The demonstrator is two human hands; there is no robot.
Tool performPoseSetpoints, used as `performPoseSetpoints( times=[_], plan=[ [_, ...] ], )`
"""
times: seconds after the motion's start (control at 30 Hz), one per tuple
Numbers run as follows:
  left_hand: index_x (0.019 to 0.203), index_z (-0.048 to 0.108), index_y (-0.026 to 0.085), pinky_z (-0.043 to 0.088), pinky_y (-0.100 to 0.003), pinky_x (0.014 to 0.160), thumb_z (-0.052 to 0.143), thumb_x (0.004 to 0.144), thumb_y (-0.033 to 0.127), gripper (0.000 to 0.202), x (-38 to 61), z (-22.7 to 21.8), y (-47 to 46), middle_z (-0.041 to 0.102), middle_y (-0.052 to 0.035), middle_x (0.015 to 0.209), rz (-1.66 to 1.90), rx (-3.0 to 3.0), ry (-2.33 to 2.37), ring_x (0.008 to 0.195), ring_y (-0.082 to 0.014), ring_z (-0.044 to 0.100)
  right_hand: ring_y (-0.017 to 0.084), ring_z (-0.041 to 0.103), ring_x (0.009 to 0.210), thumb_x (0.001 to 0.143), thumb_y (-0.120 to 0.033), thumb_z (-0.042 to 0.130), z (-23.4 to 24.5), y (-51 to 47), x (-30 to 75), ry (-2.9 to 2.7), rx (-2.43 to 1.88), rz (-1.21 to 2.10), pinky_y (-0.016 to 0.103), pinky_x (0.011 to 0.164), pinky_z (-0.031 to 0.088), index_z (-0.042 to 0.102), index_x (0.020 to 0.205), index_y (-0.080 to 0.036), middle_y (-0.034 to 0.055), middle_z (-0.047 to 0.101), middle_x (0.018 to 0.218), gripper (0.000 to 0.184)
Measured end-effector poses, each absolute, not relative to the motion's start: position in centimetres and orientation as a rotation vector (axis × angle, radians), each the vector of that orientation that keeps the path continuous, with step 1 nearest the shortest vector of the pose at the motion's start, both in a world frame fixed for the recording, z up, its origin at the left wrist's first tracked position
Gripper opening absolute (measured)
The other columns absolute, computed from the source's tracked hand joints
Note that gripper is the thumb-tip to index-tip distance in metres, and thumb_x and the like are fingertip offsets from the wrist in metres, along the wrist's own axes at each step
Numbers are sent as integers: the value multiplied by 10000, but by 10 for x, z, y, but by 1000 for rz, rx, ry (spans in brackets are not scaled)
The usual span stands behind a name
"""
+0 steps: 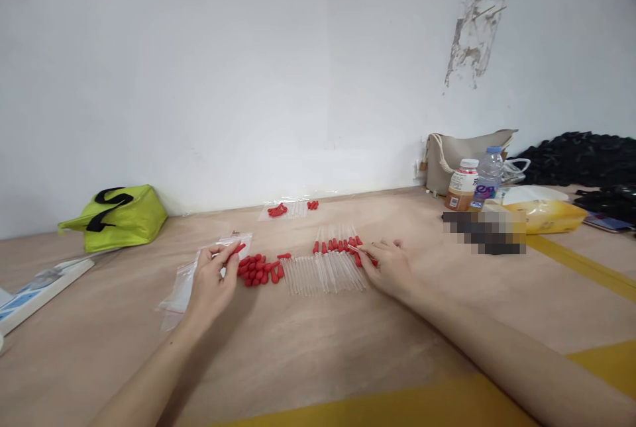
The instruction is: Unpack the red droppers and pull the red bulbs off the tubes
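Note:
My left hand (213,278) pinches a glass dropper with a red rubber bulb (236,250), held over a clear plastic bag (185,284) on the wooden tabletop. A pile of loose red bulbs (258,269) lies just right of it. A row of clear glass pipette tubes (322,273) lies beside the pile, several of them capped with red bulbs (338,244) at the far end. My right hand (387,265) rests at the right end of that row, fingers closed on a red-capped dropper (358,253).
A second clear bag with red bulbs (285,210) lies near the wall. At the left are a lime-green bag (116,216) and a white power strip (42,284). At the right stand a beige bag (460,152), two bottles (474,185), a yellow packet (546,214) and black cloth (581,159).

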State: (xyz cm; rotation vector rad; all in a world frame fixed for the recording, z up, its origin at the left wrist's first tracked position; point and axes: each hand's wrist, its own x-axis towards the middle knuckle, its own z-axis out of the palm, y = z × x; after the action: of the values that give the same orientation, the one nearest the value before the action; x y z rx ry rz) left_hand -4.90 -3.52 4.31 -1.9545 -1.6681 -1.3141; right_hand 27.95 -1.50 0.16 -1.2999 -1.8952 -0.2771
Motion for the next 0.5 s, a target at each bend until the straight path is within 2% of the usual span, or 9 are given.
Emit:
performPoseSetpoints(
  times=[0.17,0.27,0.37,0.5],
  plan=[
    [1056,580,213,442,-248,562,469,765,406,366,-68,38,-26,561,-26,851,-1430,-1964,-1911,649,-138,549,151,542,757,838,-238,438,-7,-15,273,-1978,-1343,-371,315,738,205,674,826,-260,24,676,743,238],
    [1030,551,207,427,-231,540,513,733,438,378,-72,34,-21,562,-10,812,-1516,-1952,-1921,626,-127,548,151,530,760,838,-242,439,-10,-16,272,-2021,-1353,-368,323,738,205,663,870,-263,24,664,743,228],
    [983,531,199,421,-230,532,539,710,457,376,-73,30,-19,573,-10,795,-1535,-1945,-1912,629,-131,548,162,516,785,837,-301,445,-10,-19,270,-2079,-1335,-353,332,752,212,640,928,-256,27,649,757,220],
    [959,506,211,416,-231,532,538,709,461,355,-66,31,-17,597,-5,804,-1360,-2093,-1930,645,-138,559,190,505,862,818,-417,457,-8,-25,269,-2145,-1309,-343,344,762,225,625,945,-240,42,635,830,275]
  ],
)
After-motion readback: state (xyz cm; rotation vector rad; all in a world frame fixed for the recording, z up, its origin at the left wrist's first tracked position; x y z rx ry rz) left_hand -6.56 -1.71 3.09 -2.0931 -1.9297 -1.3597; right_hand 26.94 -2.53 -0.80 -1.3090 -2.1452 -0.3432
